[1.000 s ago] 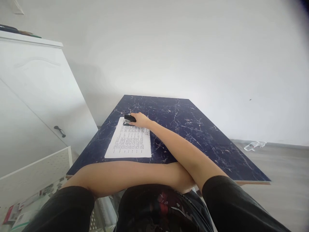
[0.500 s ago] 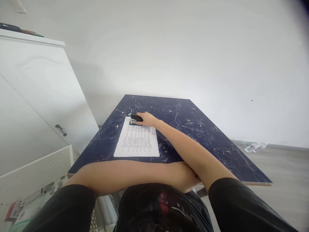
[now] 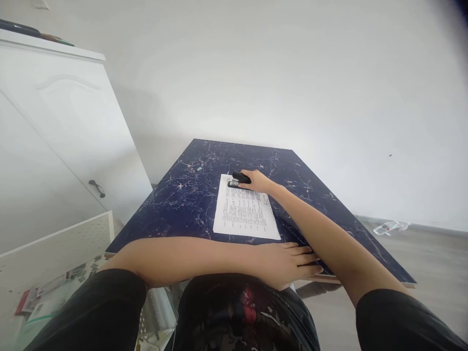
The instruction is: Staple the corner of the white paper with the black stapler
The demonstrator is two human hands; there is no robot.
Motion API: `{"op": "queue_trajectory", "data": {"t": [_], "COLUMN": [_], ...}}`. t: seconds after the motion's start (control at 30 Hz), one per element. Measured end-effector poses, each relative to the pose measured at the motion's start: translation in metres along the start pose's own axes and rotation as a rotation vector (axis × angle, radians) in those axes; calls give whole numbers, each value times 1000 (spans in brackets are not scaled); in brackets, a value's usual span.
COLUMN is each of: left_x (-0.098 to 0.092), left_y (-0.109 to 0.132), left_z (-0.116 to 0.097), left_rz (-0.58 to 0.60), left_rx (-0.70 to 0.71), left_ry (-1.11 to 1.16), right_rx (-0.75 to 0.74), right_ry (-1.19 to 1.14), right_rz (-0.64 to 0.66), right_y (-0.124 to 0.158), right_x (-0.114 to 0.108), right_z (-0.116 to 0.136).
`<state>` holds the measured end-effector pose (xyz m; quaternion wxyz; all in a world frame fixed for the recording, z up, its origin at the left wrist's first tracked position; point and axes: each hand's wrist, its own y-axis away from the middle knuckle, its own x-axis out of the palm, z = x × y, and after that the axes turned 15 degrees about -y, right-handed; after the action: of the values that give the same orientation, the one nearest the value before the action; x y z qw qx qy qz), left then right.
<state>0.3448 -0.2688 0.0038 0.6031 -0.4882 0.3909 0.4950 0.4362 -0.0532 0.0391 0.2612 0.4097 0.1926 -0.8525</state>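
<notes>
The white printed paper [image 3: 244,214] slides rightward with the black stapler [image 3: 241,178] our right fingers [image 3: 249,173] grasp. Our left fingers [image 3: 307,259] splay, empty.

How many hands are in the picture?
2: the right hand holds the black stapler at the far end of the paper; the left hand lies palm down by the near edge of the table. No others show.
</notes>
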Motion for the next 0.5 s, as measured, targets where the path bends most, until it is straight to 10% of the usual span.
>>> {"op": "queue_trajectory", "data": {"t": [0.3, 0.5], "left_x": [-4, -22], "left_y": [0, 1], "left_z": [-1, 22], "left_rz": [-77, -408], "left_rx": [-12, -169], "left_ry": [-12, 159], "right_rx": [-11, 27], "right_ry": [-47, -63], "right_rz": [-109, -460], "right_y": [11, 36], "right_x": [4, -52], "right_z": [2, -7]}}
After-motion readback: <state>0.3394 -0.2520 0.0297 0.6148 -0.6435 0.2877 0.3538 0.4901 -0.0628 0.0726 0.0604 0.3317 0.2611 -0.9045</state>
